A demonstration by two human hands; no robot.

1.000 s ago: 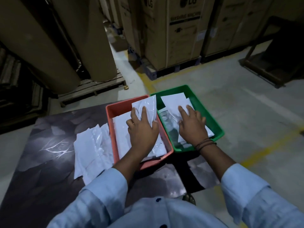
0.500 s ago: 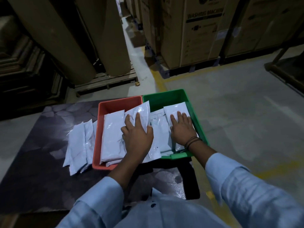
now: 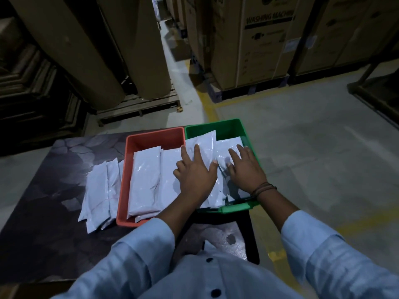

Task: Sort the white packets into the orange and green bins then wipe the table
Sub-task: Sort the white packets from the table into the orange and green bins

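The white packet (image 3: 201, 145) under the left hand (image 3: 195, 175) lies slanted across the shared wall of the two bins. Its far end is inside the green bin (image 3: 216, 124) and its near end is hidden beneath the palm. The fingers (image 3: 197, 151) are spread and nearly straight, flat on the film, with the thumb laid at the packet's right edge. This looks like pressing or sliding rather than a grasp, probably to settle the packet on the green side.

At three o'clock from it, the right hand (image 3: 246, 170) rests with straight fingers on the green-bin stack (image 3: 226, 147), seemingly to hold it down so it does not shift. At nine o'clock the orange bin (image 3: 155, 134) holds packets laid lengthwise (image 3: 146, 175). Farther out at nine o'clock an unsorted pile (image 3: 101, 186) lies on the dark marbled table (image 3: 43, 212), against the orange wall, so the sorting appears to be partway done.

The layered packets in each bin cannot be counted, and the hands cover the near half of the green stack. Whether the left thumb hooks under the packet's edge cannot be told. No wiping cloth shows. The person's shirt and sleeves cover the table's near edge. The green bin's near right corner seems to reach the table's edge, but the dim light leaves that unclear.
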